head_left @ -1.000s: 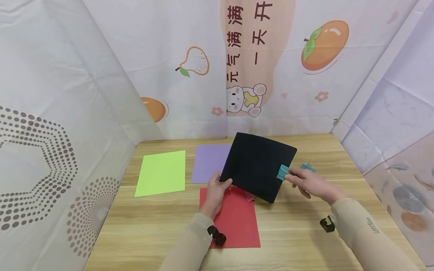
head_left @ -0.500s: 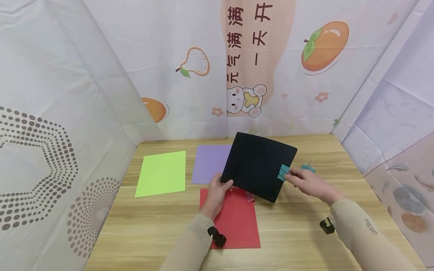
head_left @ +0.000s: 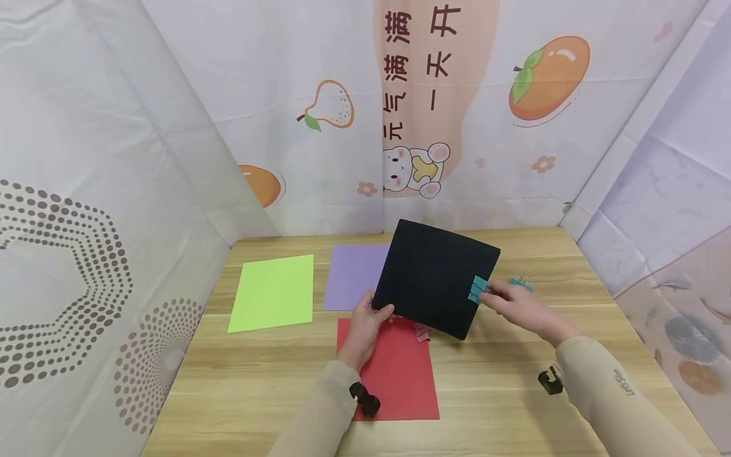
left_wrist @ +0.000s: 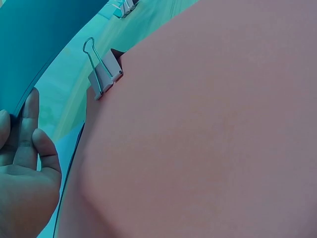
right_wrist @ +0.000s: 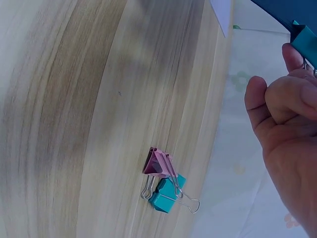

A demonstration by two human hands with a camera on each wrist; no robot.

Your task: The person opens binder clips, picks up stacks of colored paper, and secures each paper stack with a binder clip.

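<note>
My left hand [head_left: 363,327] pinches the lower left edge of a stack of black paper [head_left: 436,276], thumb on top and fingers underneath. The paper is held tilted above the table. A teal binder clip [head_left: 478,289] sits on its right edge, and my right hand [head_left: 524,311] pinches that clip by its wire handles. In the right wrist view, the same teal clip [right_wrist: 305,42] shows at the dark paper's edge above the fingertips. Below the black paper lies red paper [head_left: 402,381] with a pink binder clip [head_left: 421,332] at its upper right corner.
Yellow-green paper [head_left: 271,293] lies at the left, and purple paper [head_left: 355,276] lies partly behind the black stack. A second teal binder clip [right_wrist: 168,194] rests against a loose pink one [right_wrist: 157,162] on the wooden table [head_left: 257,381]. Printed curtains enclose the back and sides.
The far edge of the black paper has risen very slightly. Both hands keep their grips in nearly the same places.
</note>
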